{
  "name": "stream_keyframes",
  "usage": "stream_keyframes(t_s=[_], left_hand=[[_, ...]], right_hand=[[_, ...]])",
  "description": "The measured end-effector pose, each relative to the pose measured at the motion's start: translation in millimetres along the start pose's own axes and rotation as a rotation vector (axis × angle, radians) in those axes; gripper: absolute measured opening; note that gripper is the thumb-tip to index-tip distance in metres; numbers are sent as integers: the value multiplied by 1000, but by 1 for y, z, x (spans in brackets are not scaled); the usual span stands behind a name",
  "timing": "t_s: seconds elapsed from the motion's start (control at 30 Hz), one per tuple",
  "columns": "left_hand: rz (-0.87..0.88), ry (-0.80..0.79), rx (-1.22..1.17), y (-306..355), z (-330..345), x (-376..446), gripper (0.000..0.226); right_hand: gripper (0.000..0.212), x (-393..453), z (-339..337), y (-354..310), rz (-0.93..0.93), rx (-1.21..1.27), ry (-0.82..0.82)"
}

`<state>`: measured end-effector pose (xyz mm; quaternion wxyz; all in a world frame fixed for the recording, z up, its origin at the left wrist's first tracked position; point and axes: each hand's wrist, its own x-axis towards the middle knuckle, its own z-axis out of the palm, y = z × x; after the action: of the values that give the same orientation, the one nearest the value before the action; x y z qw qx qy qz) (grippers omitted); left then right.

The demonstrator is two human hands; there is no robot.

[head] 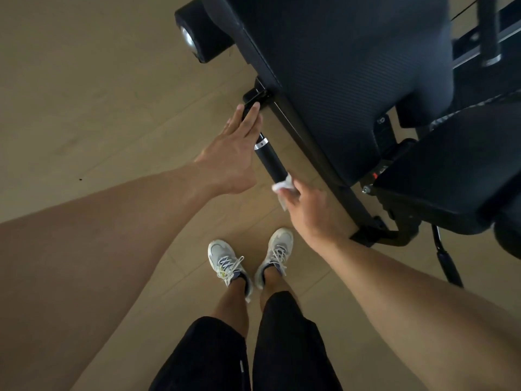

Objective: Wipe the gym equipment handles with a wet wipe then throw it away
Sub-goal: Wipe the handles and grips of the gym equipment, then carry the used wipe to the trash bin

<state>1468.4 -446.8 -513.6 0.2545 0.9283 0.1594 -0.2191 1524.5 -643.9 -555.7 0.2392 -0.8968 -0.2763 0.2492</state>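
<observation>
I cannot see the near end of the handle (270,162); the wet wipe (282,187) and my right hand (308,210) cover it. My left hand (234,153) hides the handle's upper stretch. The seat pad (352,80) runs off the top edge, and the second handle (448,263) is dim.
</observation>
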Motion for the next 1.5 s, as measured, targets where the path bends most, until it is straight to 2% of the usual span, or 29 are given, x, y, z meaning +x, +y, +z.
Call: stream_keyframes(t_s=[0.07, 0.13, 0.2, 0.23, 0.3, 0.4, 0.47, 0.6, 0.7, 0.8, 0.83, 0.93, 1.0, 1.07, 1.17, 1.23, 1.3, 1.43, 1.5], left_hand=[[-11, -4, -14, 1, -4, 0, 97], [-4, 21, -31, -1, -4, -1, 96], [-1, 73, -55, -4, 8, -10, 101], [-10, 110, -71, -6, 21, -20, 104], [-43, 159, -107, -9, 58, -53, 109], [-164, 145, -223, -6, 119, -122, 107], [-265, 127, -367, 8, 146, -165, 99], [-516, 146, -627, 53, 151, -220, 89], [-683, 166, -783, 78, 133, -240, 64], [-821, 170, -1043, 97, 100, -252, 32], [-851, 231, -1142, 102, 88, -255, 26], [-907, 526, -1474, 119, 56, -267, 32], [-953, 657, -1612, 130, 37, -281, 34], [-971, 746, -1662, 139, 29, -299, 38], [-985, 910, -1662, 150, 27, -326, 19], [-1021, 1018, -1691, 155, 30, -345, 11], [-1060, 1101, -1732, 157, 34, -365, 10], [-1169, 1232, -1816, 154, 57, -405, 10], [-1194, 1278, -1847, 154, 71, -426, 10]], right_hand=[[14, 34, -1, -32, -91, 86, 43], [32, 60, 4, -55, -95, 123, 68], [17, 62, 7, -54, -61, 144, 47], [17, 56, 7, -47, -56, 126, 42], [29, 34, 9, -17, -64, 93, 2], [41, -9, 8, 33, -17, -50, -86], [40, -31, -1, 52, 60, -121, -157], [32, -56, -32, 48, 337, -65, -259], [25, -84, -49, 17, 361, 53, -422], [16, -114, -64, -30, 325, 294, -536], [21, -121, -68, -45, 298, 338, -555], [26, -137, -83, -89, 201, 439, -646], [25, -144, -91, -115, 160, 460, -691], [24, -151, -97, -138, 113, 447, -755], [35, -164, -101, -166, 41, 389, -819], [34, -177, -99, -182, 13, 347, -879], [36, -192, -92, -195, -3, 296, -932], [57, -224, -72, -220, 15, 213, -1054], [57, -241, -57, -233, -9, 145, -1098]])
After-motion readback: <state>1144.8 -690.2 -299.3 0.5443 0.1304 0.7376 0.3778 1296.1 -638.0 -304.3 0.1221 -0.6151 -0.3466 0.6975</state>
